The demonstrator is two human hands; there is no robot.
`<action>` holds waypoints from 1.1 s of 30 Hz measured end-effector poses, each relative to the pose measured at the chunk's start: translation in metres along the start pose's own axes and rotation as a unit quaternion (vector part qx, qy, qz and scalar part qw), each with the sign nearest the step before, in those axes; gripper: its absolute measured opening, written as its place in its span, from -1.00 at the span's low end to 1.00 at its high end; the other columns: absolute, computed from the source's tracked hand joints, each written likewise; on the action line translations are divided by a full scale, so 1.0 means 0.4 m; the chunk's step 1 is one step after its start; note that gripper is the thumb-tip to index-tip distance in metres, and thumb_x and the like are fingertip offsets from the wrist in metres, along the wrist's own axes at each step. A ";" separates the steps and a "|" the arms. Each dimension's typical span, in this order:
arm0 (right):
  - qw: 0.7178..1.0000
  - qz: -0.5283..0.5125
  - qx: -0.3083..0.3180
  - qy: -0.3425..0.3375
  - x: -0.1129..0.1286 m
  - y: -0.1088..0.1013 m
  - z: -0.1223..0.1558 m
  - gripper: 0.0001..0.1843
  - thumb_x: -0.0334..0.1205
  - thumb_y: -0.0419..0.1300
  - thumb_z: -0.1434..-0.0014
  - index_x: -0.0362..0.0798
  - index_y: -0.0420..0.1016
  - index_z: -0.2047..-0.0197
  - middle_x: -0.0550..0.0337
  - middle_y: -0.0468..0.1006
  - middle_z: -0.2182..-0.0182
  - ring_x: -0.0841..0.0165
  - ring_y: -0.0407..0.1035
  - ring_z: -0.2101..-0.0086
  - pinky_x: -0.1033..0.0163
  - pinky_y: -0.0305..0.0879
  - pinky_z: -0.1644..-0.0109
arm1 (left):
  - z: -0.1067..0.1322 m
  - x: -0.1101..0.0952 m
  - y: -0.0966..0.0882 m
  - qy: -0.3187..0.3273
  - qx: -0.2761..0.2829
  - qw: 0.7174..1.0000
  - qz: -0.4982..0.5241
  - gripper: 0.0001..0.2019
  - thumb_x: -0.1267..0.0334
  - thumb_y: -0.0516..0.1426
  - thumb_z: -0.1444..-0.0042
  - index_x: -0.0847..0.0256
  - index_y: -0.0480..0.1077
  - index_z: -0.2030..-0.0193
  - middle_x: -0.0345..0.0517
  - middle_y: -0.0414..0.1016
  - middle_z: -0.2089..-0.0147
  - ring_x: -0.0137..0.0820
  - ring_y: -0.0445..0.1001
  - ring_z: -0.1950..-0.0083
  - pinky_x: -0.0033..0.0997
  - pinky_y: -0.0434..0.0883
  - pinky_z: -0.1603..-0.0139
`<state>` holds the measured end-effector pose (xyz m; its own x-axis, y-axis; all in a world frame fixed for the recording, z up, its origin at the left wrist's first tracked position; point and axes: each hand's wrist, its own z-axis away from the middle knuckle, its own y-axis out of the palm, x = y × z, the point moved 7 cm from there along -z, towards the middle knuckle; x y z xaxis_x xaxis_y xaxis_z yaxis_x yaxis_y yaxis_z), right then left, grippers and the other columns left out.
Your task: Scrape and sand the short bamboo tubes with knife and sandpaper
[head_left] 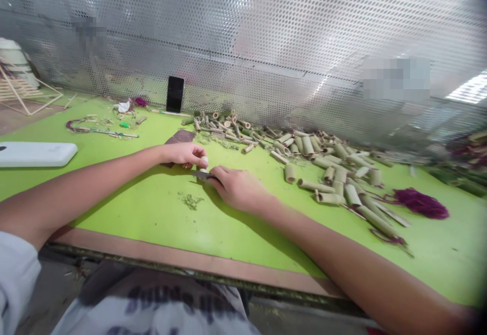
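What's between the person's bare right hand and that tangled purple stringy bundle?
In the head view, bare green tabletop shows beside the right hand, then loose pale-green hollow tubes lie before the tangled purple bundle.

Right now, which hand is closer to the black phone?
The left hand: it's in front of the black phone. The right hand is farther away, off to the right.

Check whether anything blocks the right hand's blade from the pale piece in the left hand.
Nothing visible does: the blade in the right hand is close beside the pale piece in the left hand. The bamboo pieces lie farther off.
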<state>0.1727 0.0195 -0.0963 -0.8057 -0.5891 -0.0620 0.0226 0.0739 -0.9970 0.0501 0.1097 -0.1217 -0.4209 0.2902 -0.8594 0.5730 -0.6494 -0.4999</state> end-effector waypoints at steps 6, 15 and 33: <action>1.000 0.004 -0.007 0.026 0.008 -0.005 -0.010 -0.63 -0.07 -0.09 -0.46 -0.04 0.42 -0.08 0.05 0.63 0.20 0.24 0.48 0.31 0.23 0.06 0.37 | -0.002 0.000 -0.001 -0.013 -0.016 0.999 -0.026 -0.52 -0.19 0.33 0.07 0.18 0.34 0.35 -0.30 0.31 0.57 -0.50 0.23 0.61 -0.46 0.15 0.57; 1.000 0.001 0.000 0.029 -0.005 -0.008 -0.008 -0.64 -0.08 -0.08 -0.46 -0.06 0.45 -0.04 0.04 0.61 0.19 0.25 0.46 0.30 0.23 0.07 0.33 | 0.001 0.002 -0.001 -0.039 -0.037 0.997 -0.060 -0.51 -0.23 0.31 0.06 0.17 0.34 0.35 -0.30 0.27 0.60 -0.47 0.22 0.60 -0.47 0.09 0.60; 0.993 -0.115 0.007 -0.027 -0.028 -0.002 -0.004 -0.73 -0.15 -0.01 -0.43 -0.07 0.47 0.14 0.12 0.56 0.34 0.36 0.34 0.39 0.29 0.08 0.33 | -0.001 0.004 0.003 -0.032 -0.011 0.997 -0.063 -0.48 -0.27 0.29 0.06 0.20 0.37 0.35 -0.27 0.33 0.59 -0.48 0.25 0.60 -0.50 0.13 0.61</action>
<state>0.1809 0.0274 -0.0949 -0.7574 -0.6316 0.1656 -0.1501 -0.0784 -0.9856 0.0503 0.1099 -0.1237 -0.5334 0.3230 -0.7818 0.5285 -0.5944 -0.6062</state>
